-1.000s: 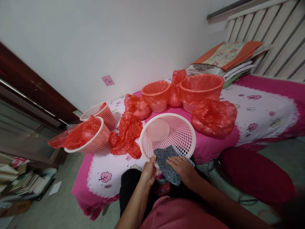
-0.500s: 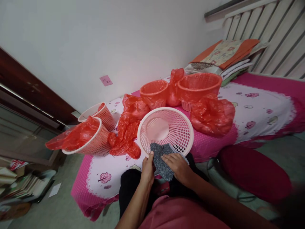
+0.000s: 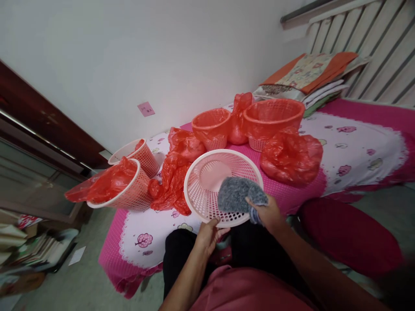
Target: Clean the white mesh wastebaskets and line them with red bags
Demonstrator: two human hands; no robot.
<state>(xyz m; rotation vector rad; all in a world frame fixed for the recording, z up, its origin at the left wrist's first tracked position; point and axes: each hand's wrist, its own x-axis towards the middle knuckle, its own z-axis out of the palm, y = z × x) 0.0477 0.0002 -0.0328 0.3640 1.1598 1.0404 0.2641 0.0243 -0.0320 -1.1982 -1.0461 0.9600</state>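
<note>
A pale pink plastic basket with holes in its wall leans toward me over my lap, its mouth facing up. My left hand grips its near rim, thumb on top and fingers beneath. In my right hand is a bunched grey cloth, which hangs over the basket's mouth at the near right side. Part of the cloth covers the basket's inner wall. Just left of the basket lies a crumpled red plastic bag.
Two pink baskets with red bags, one tipped toward me, stand at left. Behind are two red-lined baskets. A puffed red bag sits at right. A dark red stool stands beside the bed.
My right hand has lifted the grey cloth off the near rim and swung it over the basket's mouth. My left hand has let go of the cloth and now holds the rim.
</note>
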